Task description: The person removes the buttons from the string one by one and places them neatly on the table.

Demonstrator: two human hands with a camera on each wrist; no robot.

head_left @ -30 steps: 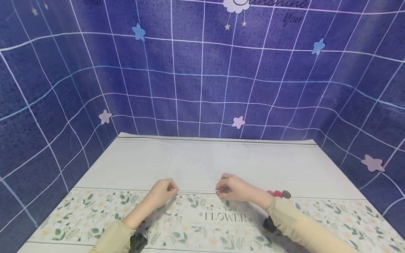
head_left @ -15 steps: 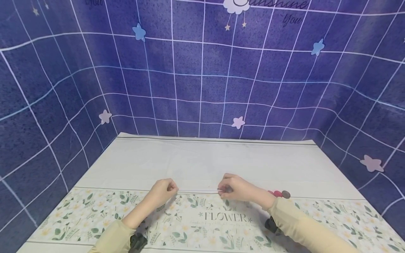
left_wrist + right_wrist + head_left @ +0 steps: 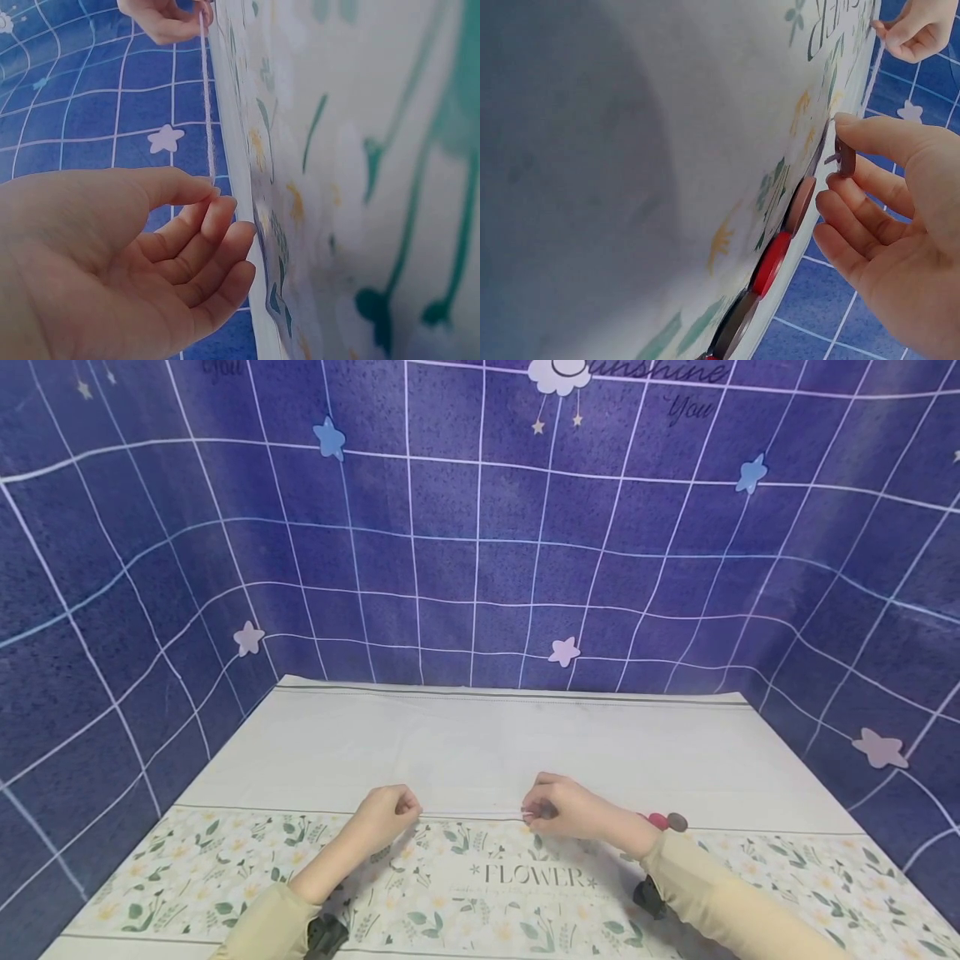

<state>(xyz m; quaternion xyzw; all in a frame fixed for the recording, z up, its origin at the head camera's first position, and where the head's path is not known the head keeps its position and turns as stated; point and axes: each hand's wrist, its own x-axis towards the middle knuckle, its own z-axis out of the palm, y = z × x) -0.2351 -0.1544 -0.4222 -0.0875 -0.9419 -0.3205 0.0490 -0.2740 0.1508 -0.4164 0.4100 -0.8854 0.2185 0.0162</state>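
A thin white string [image 3: 472, 813] stretches between the two hands, just above the table. My left hand [image 3: 390, 808] pinches one end of it between thumb and index finger; in the left wrist view the fuzzy string [image 3: 208, 97] runs up from those fingertips. Across from it, my right hand [image 3: 566, 808] holds a flat, round brown disc [image 3: 845, 156] on edge between thumb and fingers. A short bit, apparently string, sticks out from the disc's face in the right wrist view. The disc's hole is not visible.
Several round discs lie in a row beside the right forearm, among them a red disc [image 3: 772, 264] and a dark brown disc [image 3: 735, 324]. The tablecloth [image 3: 480, 743] is white with a floral band. A blue gridded curtain [image 3: 480, 568] surrounds the table.
My right hand has shifted slightly to the right, so the span of string between the hands is a little longer. The left hand stays in place.
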